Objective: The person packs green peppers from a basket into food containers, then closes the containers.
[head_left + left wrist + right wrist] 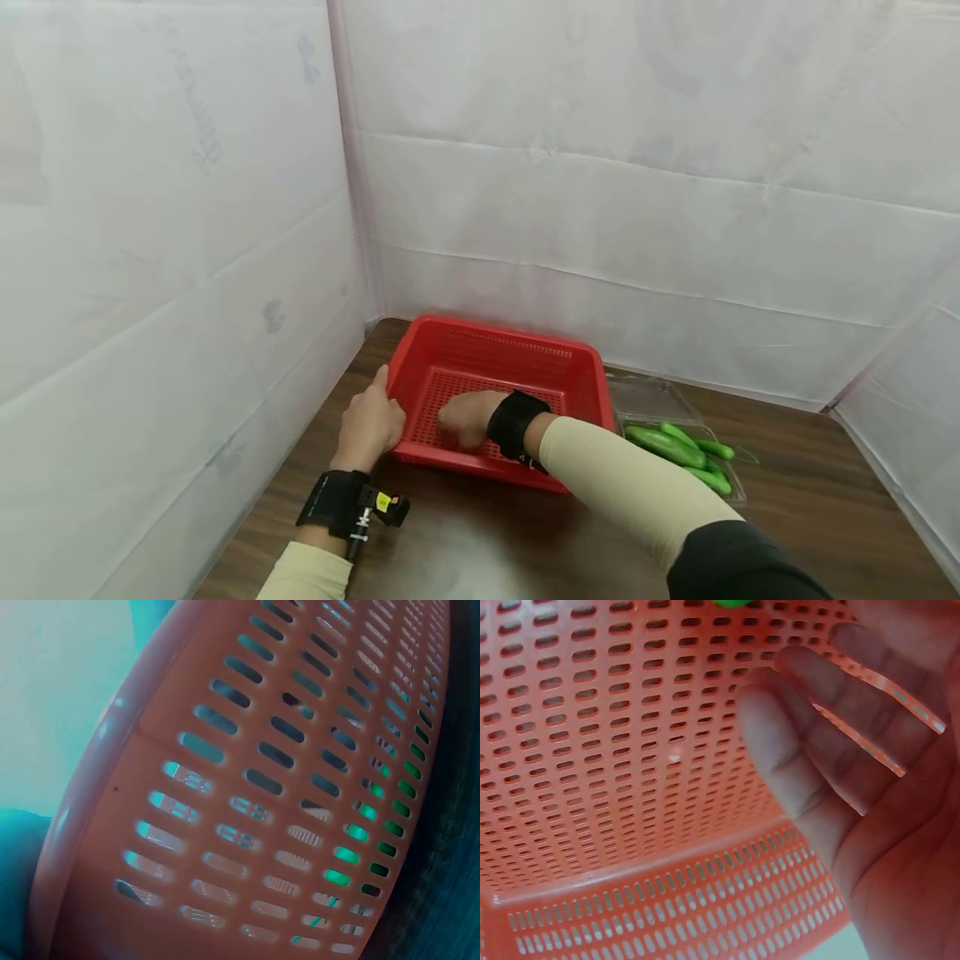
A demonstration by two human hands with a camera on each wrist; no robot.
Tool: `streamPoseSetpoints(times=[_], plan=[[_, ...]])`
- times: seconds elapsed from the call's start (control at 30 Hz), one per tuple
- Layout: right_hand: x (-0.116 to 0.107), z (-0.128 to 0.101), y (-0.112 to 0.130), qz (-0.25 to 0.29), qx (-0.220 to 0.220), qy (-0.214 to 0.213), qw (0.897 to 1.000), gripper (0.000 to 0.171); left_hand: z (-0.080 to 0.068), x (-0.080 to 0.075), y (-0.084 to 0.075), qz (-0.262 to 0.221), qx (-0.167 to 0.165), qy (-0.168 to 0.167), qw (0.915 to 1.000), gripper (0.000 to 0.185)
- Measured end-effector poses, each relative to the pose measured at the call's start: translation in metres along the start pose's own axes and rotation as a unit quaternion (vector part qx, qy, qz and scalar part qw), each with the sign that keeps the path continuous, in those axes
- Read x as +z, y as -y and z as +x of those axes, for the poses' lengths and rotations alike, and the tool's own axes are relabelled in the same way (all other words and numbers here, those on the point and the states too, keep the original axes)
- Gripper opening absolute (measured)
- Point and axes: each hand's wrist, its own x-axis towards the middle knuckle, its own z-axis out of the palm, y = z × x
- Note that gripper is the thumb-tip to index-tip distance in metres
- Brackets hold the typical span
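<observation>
A red plastic basket [495,333] with slotted walls stands on the table. My left hand [367,423] grips its left rim near the front corner. The left wrist view looks closely along the slotted basket wall [247,765], with bits of green showing through the slots. My right hand [468,414] reaches down inside the basket and is blurred in the head view. In the right wrist view its fingers [772,742] are slightly bent with gaps between them, holding nothing. A small part of a green thing [731,602] shows on the perforated floor at the upper edge.
Right of the basket lies an open clear plastic box [738,492] holding several green vegetables, among them a large cucumber-like one [663,446]. Its clear lid [652,396] leans back toward the wall. White sheeting [637,208] encloses the brown wooden table [825,500] behind and at both sides.
</observation>
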Motion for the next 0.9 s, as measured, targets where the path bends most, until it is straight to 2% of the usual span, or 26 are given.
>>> streamPoseSetpoints(times=[0.1, 0.23, 0.37, 0.67, 0.9], plan=[[0.008, 0.009, 0.000, 0.011, -0.012, 0.004, 1.000, 0.024, 0.000, 0.004, 0.002, -0.002, 0.003, -0.002, 1.0000, 0.072], [0.015, 0.015, 0.003, 0.037, 0.001, 0.009, 0.999, 0.028, -0.003, 0.007, 0.003, -0.006, 0.012, -0.008, 0.9999, 0.071], [0.016, 0.016, 0.007, 0.058, 0.016, 0.010, 0.998, 0.032, -0.006, 0.006, 0.003, -0.007, 0.016, -0.013, 0.9998, 0.069], [0.015, 0.016, 0.006, 0.121, -0.004, 0.023, 0.992, 0.039, -0.008, 0.003, 0.003, -0.006, 0.008, -0.020, 0.9998, 0.070], [0.016, 0.017, 0.005, 0.109, -0.015, 0.023, 0.994, 0.037, -0.008, 0.003, 0.003, -0.001, 0.003, -0.022, 0.9998, 0.069]])
